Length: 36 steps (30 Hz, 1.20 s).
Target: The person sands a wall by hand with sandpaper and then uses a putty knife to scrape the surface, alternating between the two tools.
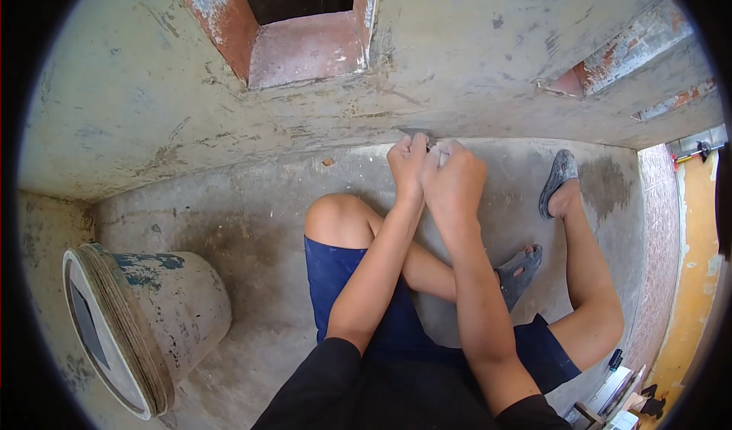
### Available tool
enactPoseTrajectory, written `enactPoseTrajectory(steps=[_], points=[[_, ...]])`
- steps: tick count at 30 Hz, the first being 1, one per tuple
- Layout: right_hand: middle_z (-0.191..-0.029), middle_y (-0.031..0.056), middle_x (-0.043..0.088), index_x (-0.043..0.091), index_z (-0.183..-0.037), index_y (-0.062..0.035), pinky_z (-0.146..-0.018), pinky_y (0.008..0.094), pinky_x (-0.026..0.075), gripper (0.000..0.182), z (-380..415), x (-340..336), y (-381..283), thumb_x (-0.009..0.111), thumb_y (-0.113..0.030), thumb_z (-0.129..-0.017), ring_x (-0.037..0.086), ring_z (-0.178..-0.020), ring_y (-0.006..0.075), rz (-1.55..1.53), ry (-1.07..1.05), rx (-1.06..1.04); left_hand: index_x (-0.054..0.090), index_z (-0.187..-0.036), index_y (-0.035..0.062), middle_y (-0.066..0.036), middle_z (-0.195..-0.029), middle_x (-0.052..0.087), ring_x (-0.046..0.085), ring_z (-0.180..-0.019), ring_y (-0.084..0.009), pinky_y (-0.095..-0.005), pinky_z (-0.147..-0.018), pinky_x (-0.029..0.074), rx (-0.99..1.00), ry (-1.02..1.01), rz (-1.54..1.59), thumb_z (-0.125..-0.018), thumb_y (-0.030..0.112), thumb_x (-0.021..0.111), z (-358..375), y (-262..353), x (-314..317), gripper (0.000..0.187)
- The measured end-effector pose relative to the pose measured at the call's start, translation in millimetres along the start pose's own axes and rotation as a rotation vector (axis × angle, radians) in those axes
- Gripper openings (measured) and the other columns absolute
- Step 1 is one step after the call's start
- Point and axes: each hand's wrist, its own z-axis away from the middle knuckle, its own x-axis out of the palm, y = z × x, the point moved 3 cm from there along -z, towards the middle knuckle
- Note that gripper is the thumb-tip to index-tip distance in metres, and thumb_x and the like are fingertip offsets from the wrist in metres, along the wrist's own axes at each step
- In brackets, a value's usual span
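My left hand and my right hand are close together at the foot of the wall. Both are closed around what looks like a scraper. Its thin grey blade shows just beyond my left fingers, against the low part of the wall. Most of its handle is hidden by my fingers. Pale dust coats my fingertips. The wall surface is grey-green with dark scuffs and patches.
A lidded bucket stands on the concrete floor at left. A small brownish chip lies near the wall. Above is a reddish-framed opening. My legs and dark clogs are below and right of my hands.
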Motion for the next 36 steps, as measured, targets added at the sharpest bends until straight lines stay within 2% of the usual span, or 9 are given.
enactPoseTrajectory(steps=[2, 4, 8, 10, 20, 22, 30, 32, 36], points=[[-0.080, 0.0288, 0.070, 0.074, -0.088, 0.0052, -0.073, 0.0470, 0.057, 0.023, 0, -3, 6, 0.066, -0.016, -0.082, 0.071, -0.077, 0.0446, -0.004, -0.016, 0.007, 0.051, -0.068, 0.0081, 0.004, -0.066, 0.051, 0.043, -0.060, -0.0042, -0.0253, -0.050, 0.034, 0.008, 0.005, -0.036, -0.093, 0.006, 0.062, 4, -2, 0, 0.027], [-0.081, 0.0287, 0.070, 0.075, -0.089, 0.0051, -0.074, 0.0460, 0.058, 0.024, -5, -14, 0, 0.066, -0.016, -0.082, 0.072, -0.078, 0.0434, -0.077, 0.014, -0.047, 0.066, -0.077, 0.0030, 0.002, -0.067, 0.057, 0.047, -0.058, -0.0048, -0.0260, -0.051, 0.035, 0.073, -0.012, 0.069, -0.093, 0.008, 0.064, 9, 16, 14, 0.017], [-0.081, 0.0288, 0.070, 0.075, -0.089, 0.0051, -0.074, 0.0452, 0.058, 0.023, -4, -20, -9, 0.066, -0.015, -0.082, 0.072, -0.078, 0.0426, -0.003, 0.065, -0.006, 0.066, -0.076, 0.0031, 0.002, -0.067, 0.058, 0.046, -0.058, -0.0048, -0.0256, -0.051, 0.035, 0.072, -0.010, 0.032, -0.093, 0.009, 0.065, 6, 19, 16, 0.017], [-0.080, 0.0283, 0.070, 0.075, -0.087, 0.0051, -0.074, 0.0442, 0.058, 0.022, -13, -29, -8, 0.066, -0.014, -0.081, 0.072, -0.077, 0.0420, -0.051, -0.038, 0.009, 0.049, -0.066, 0.0090, 0.004, -0.065, 0.049, 0.040, -0.059, -0.0038, -0.0266, -0.049, 0.031, 0.073, 0.007, 0.028, -0.093, 0.006, 0.063, 15, 24, 20, 0.031], [-0.074, 0.0279, 0.069, 0.074, -0.082, 0.0054, -0.070, 0.0462, 0.057, 0.020, -25, -13, -7, 0.067, -0.014, -0.080, 0.071, -0.072, 0.0429, 0.003, -0.033, -0.032, 0.053, -0.064, 0.0051, 0.003, -0.063, 0.050, 0.042, -0.059, -0.0065, -0.0273, -0.050, 0.034, 0.093, -0.028, 0.116, -0.092, 0.007, 0.063, -3, 12, 15, 0.029], [-0.075, 0.0287, 0.068, 0.073, -0.082, 0.0050, -0.070, 0.0473, 0.057, 0.021, -19, 11, 0, 0.066, -0.015, -0.081, 0.070, -0.073, 0.0445, 0.064, -0.125, -0.083, 0.054, -0.067, 0.0039, 0.002, -0.064, 0.051, 0.044, -0.060, -0.0071, -0.0278, -0.052, 0.036, -0.035, 0.042, 0.064, -0.092, 0.008, 0.063, -4, 5, -2, 0.027], [-0.080, 0.0296, 0.069, 0.074, -0.089, 0.0073, -0.075, 0.0465, 0.057, 0.025, -5, -44, -12, 0.065, -0.015, -0.082, 0.071, -0.078, 0.0435, -0.002, 0.107, -0.041, 0.053, -0.070, 0.0059, 0.002, -0.063, 0.050, 0.043, -0.058, -0.0066, -0.0268, -0.051, 0.034, 0.070, -0.051, 0.004, -0.093, 0.008, 0.062, 27, 37, 32, 0.025], [-0.076, 0.0291, 0.067, 0.071, -0.077, 0.0046, -0.070, 0.0506, 0.055, 0.020, -18, -51, -8, 0.063, -0.013, -0.083, 0.069, -0.074, 0.0459, -0.093, 0.041, -0.085, 0.051, -0.069, 0.0069, 0.002, -0.063, 0.050, 0.043, -0.057, -0.0063, -0.0266, -0.051, 0.034, 0.102, -0.043, 0.024, -0.093, 0.008, 0.062, 28, 34, 37, 0.026], [-0.073, 0.0296, 0.066, 0.070, -0.074, 0.0063, -0.070, 0.0503, 0.055, 0.019, -14, -55, -10, 0.064, -0.011, -0.080, 0.069, -0.073, 0.0463, -0.056, 0.096, -0.050, 0.049, -0.067, 0.0083, 0.003, -0.061, 0.048, 0.042, -0.057, -0.0058, -0.0264, -0.050, 0.031, 0.059, -0.085, 0.089, -0.093, 0.008, 0.063, 22, 38, 42, 0.029]])
